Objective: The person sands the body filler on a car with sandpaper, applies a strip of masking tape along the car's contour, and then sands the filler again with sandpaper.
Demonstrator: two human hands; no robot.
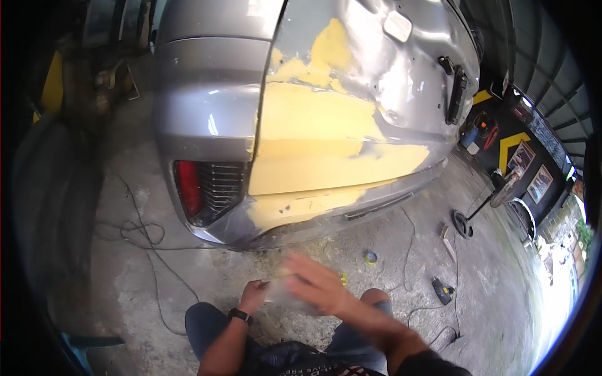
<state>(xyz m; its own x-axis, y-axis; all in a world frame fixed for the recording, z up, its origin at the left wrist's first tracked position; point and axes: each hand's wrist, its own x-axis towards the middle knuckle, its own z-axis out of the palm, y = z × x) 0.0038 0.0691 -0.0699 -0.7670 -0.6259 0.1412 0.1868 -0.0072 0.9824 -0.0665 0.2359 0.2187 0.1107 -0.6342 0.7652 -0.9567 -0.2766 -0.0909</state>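
My left hand (254, 296), with a dark watch on its wrist, is closed low between my knees, its fingers pinched on something I cannot make out. My right hand (310, 285) is smeared by motion just to the right of it, below the car's rear corner. Above both hands stands the grey car (213, 94), its rear panel coated with yellow filler (313, 144). A red and black tail light (210, 188) sits at the lower left of the car body. Neither hand touches the car.
Black cables (153, 263) loop over the concrete floor (144, 313) at left and right. A yellow and black power tool (442, 291) lies at the right. A small round roll (371, 257) is on the floor ahead. Farther right stands a pole on a round base (463, 224).
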